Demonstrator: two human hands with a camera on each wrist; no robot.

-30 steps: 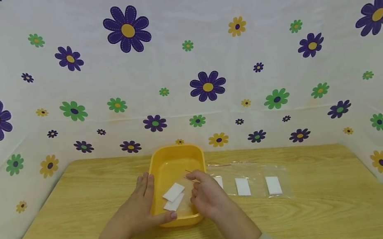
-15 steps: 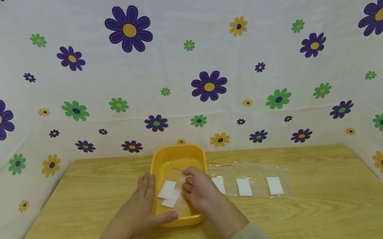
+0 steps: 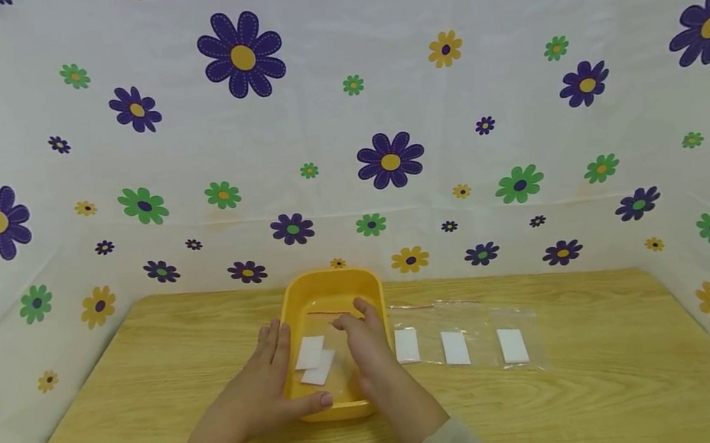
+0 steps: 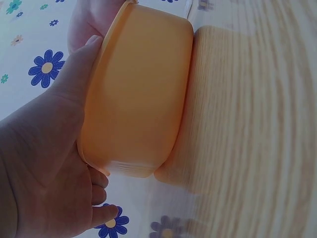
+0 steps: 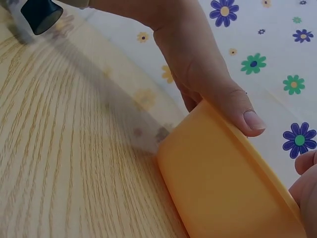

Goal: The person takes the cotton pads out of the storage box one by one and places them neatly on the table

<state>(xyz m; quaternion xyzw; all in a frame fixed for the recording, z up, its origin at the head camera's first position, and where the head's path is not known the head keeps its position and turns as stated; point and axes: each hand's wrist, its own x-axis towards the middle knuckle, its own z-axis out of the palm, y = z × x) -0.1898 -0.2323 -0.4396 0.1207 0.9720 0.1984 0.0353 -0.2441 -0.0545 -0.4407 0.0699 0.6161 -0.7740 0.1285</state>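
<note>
A yellow plastic tray [image 3: 329,280] stands on the wooden table. Its near left corner is spanned by my left hand [image 3: 253,392], with straight fingers along the left side and the thumb laid over the near rim. Inside lie two overlapping white rectangular pieces [image 3: 310,352] and clear plastic with a red zip line [image 3: 324,312]. My right hand [image 3: 367,343] reaches over the tray's right side, thumb and forefinger spread apart beside the red line. In the right wrist view, the right thumb [image 5: 252,120] extends over the yellow rim; the other fingers are mostly hidden behind the wall.
To the tray's right, clear zip bags lie in a row, each with a white rectangle: a near one [image 3: 406,345], a middle one [image 3: 455,347] and a far right one [image 3: 512,345]. A flower-printed cloth [image 3: 311,120] walls the table [image 3: 565,405] at the back and sides.
My right hand has moved left with the red-lined clear bag, then spread its fingers and let it go in the tray. The white pieces inside shifted slightly left. The left hand stays put.
</note>
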